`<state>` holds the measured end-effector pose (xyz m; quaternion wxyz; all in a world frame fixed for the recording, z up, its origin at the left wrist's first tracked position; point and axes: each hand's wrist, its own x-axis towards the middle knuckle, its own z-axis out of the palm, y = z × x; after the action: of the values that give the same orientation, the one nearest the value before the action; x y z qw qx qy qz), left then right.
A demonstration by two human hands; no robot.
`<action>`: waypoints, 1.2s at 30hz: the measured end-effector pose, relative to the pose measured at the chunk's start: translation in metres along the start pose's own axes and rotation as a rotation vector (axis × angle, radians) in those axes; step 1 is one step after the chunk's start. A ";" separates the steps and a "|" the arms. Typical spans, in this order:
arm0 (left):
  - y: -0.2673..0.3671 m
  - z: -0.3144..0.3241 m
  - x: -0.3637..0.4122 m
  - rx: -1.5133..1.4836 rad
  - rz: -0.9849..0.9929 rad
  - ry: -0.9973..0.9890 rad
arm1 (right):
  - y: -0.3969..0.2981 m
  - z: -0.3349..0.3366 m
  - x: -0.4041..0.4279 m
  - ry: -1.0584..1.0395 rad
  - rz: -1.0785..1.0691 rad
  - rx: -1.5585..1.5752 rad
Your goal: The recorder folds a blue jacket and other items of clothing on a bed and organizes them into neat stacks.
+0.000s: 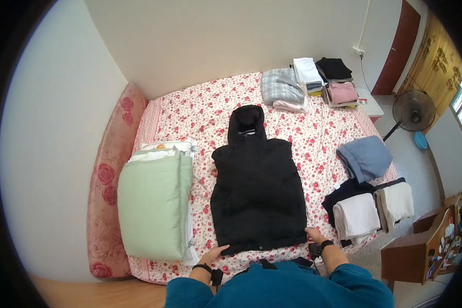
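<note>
A black hooded vest [258,192] lies spread out on the floral bedsheet [200,111], its hood pointing away from me and its hem towards me. My left hand [215,252] grips the left corner of the hem between thumb and fingers. At the hem's right corner, my right hand [313,234] pinches the fabric. The vest lies flat, front side up, with a snap at the middle of the hem. Each wrist wears a black strap with a small device.
Left of the vest lies a folded green quilt [154,204], beside a pink headboard [109,184]. Folded clothes [283,88] are stacked at the far right. A blue folded garment [365,156] and cream folded garments [356,215] lie right. Beyond the bed stands a fan [414,111].
</note>
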<state>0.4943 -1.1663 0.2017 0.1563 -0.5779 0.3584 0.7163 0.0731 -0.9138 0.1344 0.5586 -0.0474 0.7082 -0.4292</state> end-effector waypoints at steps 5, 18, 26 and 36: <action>0.000 0.008 -0.011 -0.318 0.042 -0.014 | -0.079 0.059 -0.060 0.092 0.218 -0.157; 0.005 0.036 -0.174 -0.094 0.130 -0.110 | -0.111 0.019 -0.209 -0.094 -0.134 0.171; -0.052 0.043 -0.170 -0.367 -0.053 -0.142 | -0.044 0.014 -0.188 0.185 -0.023 0.054; 0.189 -0.003 -0.100 -0.380 0.984 0.262 | -0.269 0.094 -0.067 0.174 -0.686 0.368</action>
<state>0.4043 -1.2809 0.3580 -0.3508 -0.4444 0.4673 0.6791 0.0657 -1.0979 0.3618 0.3198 -0.1437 0.6072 -0.7130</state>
